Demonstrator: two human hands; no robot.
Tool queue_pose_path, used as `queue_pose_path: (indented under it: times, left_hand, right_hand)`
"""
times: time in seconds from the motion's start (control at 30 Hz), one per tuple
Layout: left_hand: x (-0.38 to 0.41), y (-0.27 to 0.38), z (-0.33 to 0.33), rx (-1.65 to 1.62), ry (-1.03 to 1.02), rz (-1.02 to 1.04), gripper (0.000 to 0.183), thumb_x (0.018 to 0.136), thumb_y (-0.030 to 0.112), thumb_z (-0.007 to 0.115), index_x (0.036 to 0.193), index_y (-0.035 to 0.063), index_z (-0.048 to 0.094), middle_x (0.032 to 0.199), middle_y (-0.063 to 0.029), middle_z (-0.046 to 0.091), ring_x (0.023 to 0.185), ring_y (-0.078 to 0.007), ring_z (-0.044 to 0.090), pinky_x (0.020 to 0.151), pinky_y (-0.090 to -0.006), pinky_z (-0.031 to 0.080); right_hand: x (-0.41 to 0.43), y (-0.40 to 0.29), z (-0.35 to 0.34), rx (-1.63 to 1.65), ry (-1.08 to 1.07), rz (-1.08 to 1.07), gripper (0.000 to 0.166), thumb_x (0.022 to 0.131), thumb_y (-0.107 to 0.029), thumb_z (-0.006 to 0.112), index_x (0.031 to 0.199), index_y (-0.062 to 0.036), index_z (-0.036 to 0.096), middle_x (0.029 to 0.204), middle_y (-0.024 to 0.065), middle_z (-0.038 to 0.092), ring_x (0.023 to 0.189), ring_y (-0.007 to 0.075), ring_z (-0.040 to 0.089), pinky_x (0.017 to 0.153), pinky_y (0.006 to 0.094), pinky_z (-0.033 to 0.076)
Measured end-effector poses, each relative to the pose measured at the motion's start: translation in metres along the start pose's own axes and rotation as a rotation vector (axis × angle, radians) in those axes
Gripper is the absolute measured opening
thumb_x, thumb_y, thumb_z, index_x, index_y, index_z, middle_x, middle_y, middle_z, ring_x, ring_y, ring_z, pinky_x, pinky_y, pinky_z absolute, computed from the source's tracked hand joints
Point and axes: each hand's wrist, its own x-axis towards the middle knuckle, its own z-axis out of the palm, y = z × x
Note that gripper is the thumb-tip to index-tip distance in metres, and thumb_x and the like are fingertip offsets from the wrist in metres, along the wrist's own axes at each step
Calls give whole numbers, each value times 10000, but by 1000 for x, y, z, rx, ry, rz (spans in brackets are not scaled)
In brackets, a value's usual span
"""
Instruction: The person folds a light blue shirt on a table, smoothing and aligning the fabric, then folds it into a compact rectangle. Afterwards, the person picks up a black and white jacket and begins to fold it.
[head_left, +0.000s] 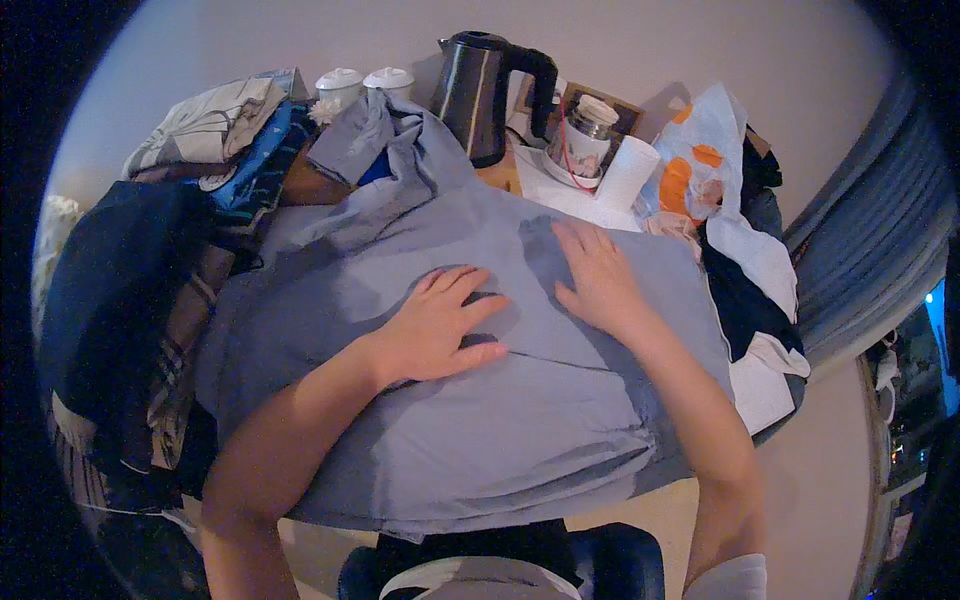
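Note:
A large grey cloth (510, 420), perhaps a garment or a sheet, is spread over the table in front of me. Its far left part is bunched near the kettle, and creases run along its near right edge. My left hand (435, 322) lies palm down near the middle of the cloth with its fingers spread. Farther away and to the right, my right hand (600, 277) rests on the same cloth, thumb apart from the fingers. Neither hand grips anything. A fold line runs across the cloth between my left hand and my right forearm.
An electric kettle (472, 97) stands at the back, with two white lidded cups (339, 86) to its left. Right of it are a glass jar (581, 142), a white roll (628, 172) and a plastic bag (701, 157). Folded clothes (210, 124) are piled left; a curtain (877, 217) hangs right.

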Motion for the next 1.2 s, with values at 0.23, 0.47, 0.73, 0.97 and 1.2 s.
queue_pose_path:
  times: [0.23, 0.47, 0.73, 0.97, 1.2]
  left_hand:
    - [-11, -60, -10, 94, 77, -350, 559, 819, 386, 604, 1264, 68, 488, 1306, -242, 443, 1187, -408, 441, 990, -461, 372]
    - [-21, -99, -17, 153, 339, -904, 836, 745, 255, 684, 1401, -20, 245, 1334, -259, 421, 1203, -401, 436, 1023, -448, 354]
    - [-20, -118, -24, -505, 808, -765, 650, 823, 46, 608, 1378, -16, 276, 930, -130, 656, 696, -155, 644, 612, -266, 503]
    - [-38, -153, -27, -850, 606, -973, 468, 930, 121, 474, 1348, -11, 312, 994, -176, 643, 817, -215, 675, 576, -290, 501]
    - [-41, -149, -50, -1523, 955, -1045, 361, 873, 278, 528, 1124, 27, 463, 1062, -183, 574, 1013, -355, 593, 792, -453, 528]
  right_hand:
    - [44, 27, 72, 163, 224, 168, 783, 631, -146, 638, 1350, -29, 352, 1261, 209, 461, 1213, 354, 400, 1037, 453, 307]
    - [44, 39, 78, 194, 278, 238, 637, 659, -142, 630, 1258, -27, 447, 1037, 183, 532, 1027, 350, 487, 914, 440, 399]
    - [40, 46, 69, 262, 260, 179, 184, 713, -88, 632, 877, -35, 569, 933, 138, 564, 926, 330, 538, 824, 398, 442]
    - [42, 44, 65, 272, 263, 215, 161, 695, -84, 627, 831, -55, 546, 868, 125, 570, 907, 322, 543, 845, 454, 396]
    - [43, 62, 41, 237, 317, 105, 91, 674, -64, 608, 752, -49, 562, 802, 132, 582, 776, 307, 577, 681, 404, 452]
